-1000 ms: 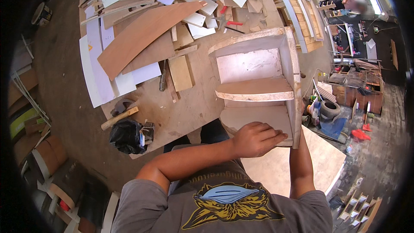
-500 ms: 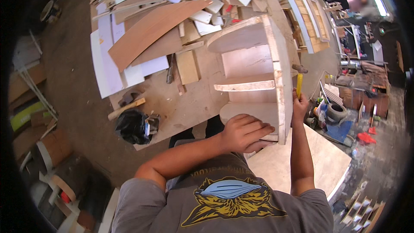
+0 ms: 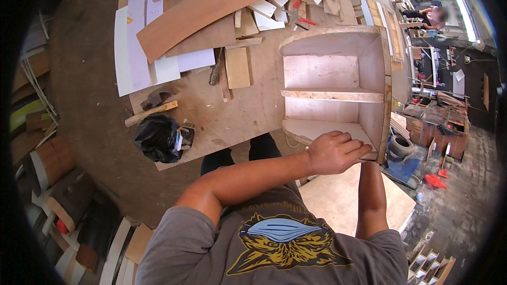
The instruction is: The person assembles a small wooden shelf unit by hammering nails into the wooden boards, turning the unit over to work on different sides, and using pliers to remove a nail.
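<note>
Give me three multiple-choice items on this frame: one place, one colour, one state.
1. Where does the black plastic bag lie?
A. inside the cabinet
B. on the workbench's near left corner
C. on the floor by the tyre

2. What colour is the person's T-shirt?
A. grey
B. red
C. white

3. What is the left hand doing?
A. gripping a hammer
B. hanging free
C. resting on the near edge of the plywood cabinet

Answers: 1 B, the bag sits at the workbench corner beside a small box. 2 A, grey cloth with a printed emblem. 3 C, its fingers lie over the cabinet's lowest panel; the right hand is hidden behind it.
</note>
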The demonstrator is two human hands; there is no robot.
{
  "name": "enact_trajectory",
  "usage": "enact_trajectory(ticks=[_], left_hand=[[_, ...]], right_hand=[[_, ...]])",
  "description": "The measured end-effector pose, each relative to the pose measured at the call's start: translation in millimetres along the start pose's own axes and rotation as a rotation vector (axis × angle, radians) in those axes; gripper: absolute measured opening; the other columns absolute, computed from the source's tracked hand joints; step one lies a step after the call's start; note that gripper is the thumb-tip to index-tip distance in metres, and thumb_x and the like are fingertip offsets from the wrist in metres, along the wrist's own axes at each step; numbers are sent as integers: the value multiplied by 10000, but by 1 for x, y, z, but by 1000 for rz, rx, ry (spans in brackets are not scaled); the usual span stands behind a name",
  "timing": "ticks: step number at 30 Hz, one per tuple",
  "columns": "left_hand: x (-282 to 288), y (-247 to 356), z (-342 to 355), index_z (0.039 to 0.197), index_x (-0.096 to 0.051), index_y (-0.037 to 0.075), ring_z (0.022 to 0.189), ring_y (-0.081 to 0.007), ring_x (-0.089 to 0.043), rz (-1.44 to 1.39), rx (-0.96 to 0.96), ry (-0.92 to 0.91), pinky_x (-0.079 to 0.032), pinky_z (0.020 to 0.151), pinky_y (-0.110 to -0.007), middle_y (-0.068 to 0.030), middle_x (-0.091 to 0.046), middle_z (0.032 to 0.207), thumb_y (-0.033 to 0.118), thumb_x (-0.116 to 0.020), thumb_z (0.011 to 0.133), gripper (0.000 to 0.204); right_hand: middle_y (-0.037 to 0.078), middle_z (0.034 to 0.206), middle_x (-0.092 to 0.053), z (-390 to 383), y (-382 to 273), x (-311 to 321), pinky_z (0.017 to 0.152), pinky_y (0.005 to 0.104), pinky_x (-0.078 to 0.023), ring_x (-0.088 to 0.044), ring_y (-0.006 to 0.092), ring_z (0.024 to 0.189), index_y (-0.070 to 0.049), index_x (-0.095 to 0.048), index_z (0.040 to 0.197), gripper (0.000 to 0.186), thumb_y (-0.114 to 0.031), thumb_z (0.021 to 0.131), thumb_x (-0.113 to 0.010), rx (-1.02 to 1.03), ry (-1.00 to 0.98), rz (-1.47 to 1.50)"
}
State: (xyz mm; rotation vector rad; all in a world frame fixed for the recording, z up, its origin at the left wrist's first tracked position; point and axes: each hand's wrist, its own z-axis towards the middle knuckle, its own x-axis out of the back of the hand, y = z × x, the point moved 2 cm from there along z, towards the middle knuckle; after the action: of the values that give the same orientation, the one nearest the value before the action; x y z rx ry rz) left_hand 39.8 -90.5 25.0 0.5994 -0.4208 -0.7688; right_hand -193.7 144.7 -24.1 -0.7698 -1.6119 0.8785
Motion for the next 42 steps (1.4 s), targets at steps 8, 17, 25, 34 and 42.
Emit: enact_trajectory(ticks=[8, 17, 25, 34, 42], left_hand=[[16, -1, -6, 1212, -742, 84, 803, -169, -682, -25, -12, 0, -565, 699, -306, 5, -709, 978, 165, -764, 688, 531], [77, -13, -32, 1202, -743, 43, 899, -242, -730, -163, 55, -81, -582, 789, -356, -80, -744, 1041, 302, -827, 808, 479], [143, 4, -10, 1471, -510, -95, 1210, -255, -666, -767, 1315, 78, -532, 1048, -407, -212, -674, 1340, 287, -679, 1052, 592], [265, -100, -20, 1446, -513, -95, 1043, -259, -765, -722, 1376, 124, -664, 846, -389, -231, -703, 1260, 308, -694, 1044, 598], [331, -184, 24, 1481, -555, -42, 1034, -217, -760, -442, 1285, -208, -626, 874, -340, -169, -724, 1294, 371, -754, 1001, 664]], right_hand=[[-21, 849, -672, 3, 12, 7, 670, 239, -451, -547, 58, 734, 5, -769, 1182, 289, -248, 1054, -717, 17, -7, -45], [-7, 891, -681, -28, -43, -31, 709, 282, -466, -557, 80, 795, 8, -760, 1175, 257, -206, 1044, -704, 144, 94, -341], [170, 960, -752, -94, -91, -68, 839, 359, -538, -689, 202, 892, 25, -726, 1210, 261, -141, 1010, -696, 330, 82, -427], [216, 938, -736, -162, -137, -121, 795, 359, -542, -696, 226, 845, 35, -721, 1209, 261, -125, 1004, -709, 388, -142, -242], [-22, 706, -546, -140, -154, -150, 550, 269, -410, -516, 55, 623, 18, -704, 1140, 169, -122, 1053, -665, 350, -215, -159]])
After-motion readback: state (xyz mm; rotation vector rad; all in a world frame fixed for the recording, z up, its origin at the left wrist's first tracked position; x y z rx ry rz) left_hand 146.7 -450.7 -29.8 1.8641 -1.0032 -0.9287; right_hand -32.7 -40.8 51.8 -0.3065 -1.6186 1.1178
